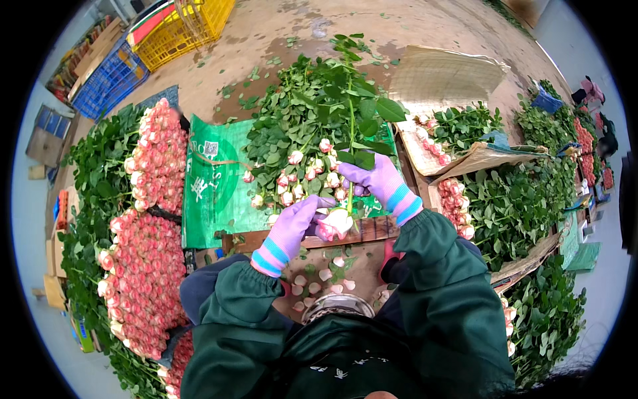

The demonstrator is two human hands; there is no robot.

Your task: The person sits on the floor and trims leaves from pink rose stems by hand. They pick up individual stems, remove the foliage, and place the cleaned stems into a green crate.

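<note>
A single long-stemmed rose [336, 224] with a pale pink and white bloom hangs head-down before me, its leafy stem running up and away. My right hand [373, 178], in a lilac glove with blue cuff stripes, grips the stem above the bloom. My left hand [295, 222], gloved alike, has its fingers at the bloom's left side, partly hidden by the petals. Beyond both hands lies a loose heap of cut roses [299, 117], blooms towards me, on a green printed sheet [214, 199]. A wooden bar [371, 228] edges the work surface.
Stacked pink roses [144, 279] stand at my left. More roses lie at right in an opened wrapping sheet [443, 75]. Yellow [179, 30] and blue crates [109, 75] stand far left. Fallen petals [314, 288] dot the floor below; loose leaves [254, 74] litter the floor beyond.
</note>
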